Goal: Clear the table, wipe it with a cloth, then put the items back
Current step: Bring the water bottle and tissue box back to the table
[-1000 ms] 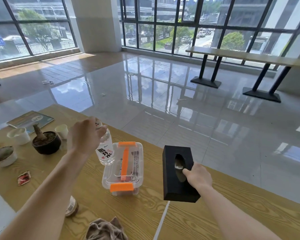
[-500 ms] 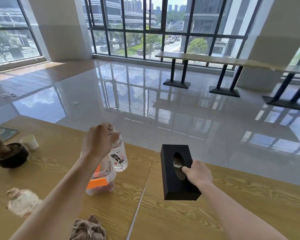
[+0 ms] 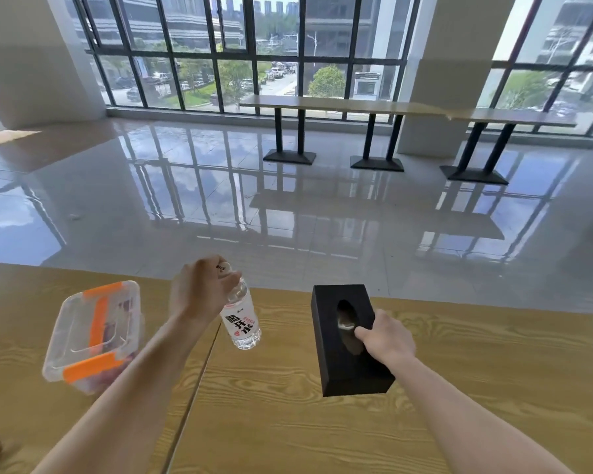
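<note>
1. Head view, hands: a person's left hand (image 3: 199, 289) curls its fingers round the cap and neck of a water bottle (image 3: 242, 319), which hangs tilted close to the far edge of the wooden table (image 3: 288, 422), about over the seam between its two tops; the right hand (image 3: 386, 340) clamps the long right side of a black tissue box (image 3: 329, 357), thumb at the oval slot, the box tipped and apparently held off the surface right of the seam.
2. Head view, table: a clear storage box (image 3: 96, 333) with orange latches sits near the far edge on the left top, well apart from both hands; a blurred scrap at the near left corner cannot be identified.
3. The step in hand looks like clearing, with both items being carried off together; to do it well, keep the bottle's neck firmly pinched so that it does not swing into the tissue box; hold the tissue box level so that it cannot slip from a one-sided grip; set both down clear of the area to be wiped; then fetch the storage box.
</note>
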A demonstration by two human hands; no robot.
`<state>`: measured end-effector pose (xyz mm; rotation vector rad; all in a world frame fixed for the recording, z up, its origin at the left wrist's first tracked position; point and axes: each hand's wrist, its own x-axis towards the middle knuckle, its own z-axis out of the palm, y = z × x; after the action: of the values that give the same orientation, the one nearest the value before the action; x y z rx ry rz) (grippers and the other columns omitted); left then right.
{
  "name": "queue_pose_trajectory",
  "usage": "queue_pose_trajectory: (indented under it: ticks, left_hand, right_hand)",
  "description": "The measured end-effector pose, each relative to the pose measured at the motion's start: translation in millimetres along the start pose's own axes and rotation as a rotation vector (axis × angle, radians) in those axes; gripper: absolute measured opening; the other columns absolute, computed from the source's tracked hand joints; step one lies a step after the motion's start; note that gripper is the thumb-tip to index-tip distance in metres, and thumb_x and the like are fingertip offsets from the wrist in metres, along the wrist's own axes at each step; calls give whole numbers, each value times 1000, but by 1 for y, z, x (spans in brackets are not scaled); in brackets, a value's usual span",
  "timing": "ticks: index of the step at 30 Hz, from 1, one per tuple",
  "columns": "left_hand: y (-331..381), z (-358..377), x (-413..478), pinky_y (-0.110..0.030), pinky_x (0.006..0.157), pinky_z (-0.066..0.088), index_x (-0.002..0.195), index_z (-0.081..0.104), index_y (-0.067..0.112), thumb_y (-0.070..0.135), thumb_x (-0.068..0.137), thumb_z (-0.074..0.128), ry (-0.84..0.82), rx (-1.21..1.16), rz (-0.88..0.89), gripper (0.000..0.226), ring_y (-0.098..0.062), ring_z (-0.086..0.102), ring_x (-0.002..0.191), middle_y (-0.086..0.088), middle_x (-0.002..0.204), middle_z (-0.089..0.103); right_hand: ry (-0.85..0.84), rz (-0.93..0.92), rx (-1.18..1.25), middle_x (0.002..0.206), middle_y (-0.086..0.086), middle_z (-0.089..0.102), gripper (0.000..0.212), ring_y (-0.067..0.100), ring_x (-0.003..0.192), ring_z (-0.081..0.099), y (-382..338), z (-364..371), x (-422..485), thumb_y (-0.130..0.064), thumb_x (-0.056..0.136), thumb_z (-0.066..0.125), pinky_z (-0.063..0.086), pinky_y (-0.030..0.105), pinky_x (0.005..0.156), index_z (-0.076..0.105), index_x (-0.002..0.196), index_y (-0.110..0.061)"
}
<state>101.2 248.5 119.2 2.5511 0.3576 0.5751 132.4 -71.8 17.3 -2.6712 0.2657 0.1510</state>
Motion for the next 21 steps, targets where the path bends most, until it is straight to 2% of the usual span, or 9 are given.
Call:
queue_pose_trajectory:
  ticks: [5,12,17,21]
  left_hand:
    - [50,33,-18,-33,58,46,84,68,18,38,86,73,-52,-56,27,20,-24,64,71,0,77,71]
    - [109,72,-38,-29,53,39,85,69,18,34,85,76,-163,-138,120,17,-21,64,70,2,75,70]
    - [141,102,-52,-27,56,38,94,68,21,34,85,76,-323,-214,253,18,-19,64,74,4,82,71]
    - [173,122,-76,-22,53,39,87,68,25,31,82,76,-425,-253,325,11,-17,63,72,7,76,69]
  right_hand:
    - [0,30,11,86,-2,61,29,25,80,62,56,-26,0,-45,87,61,53,37,68,52,97,-19]
    - [37,144,15,89,-2,61,31,24,82,61,126,-53,-16,-45,88,61,47,34,63,52,102,-19]
    - [69,256,12,98,-1,64,32,25,87,63,167,-70,-41,-46,89,59,54,40,76,53,108,-21]
    - [101,358,-33,94,0,62,33,24,83,62,204,-85,-62,-48,90,60,52,36,68,51,105,-20]
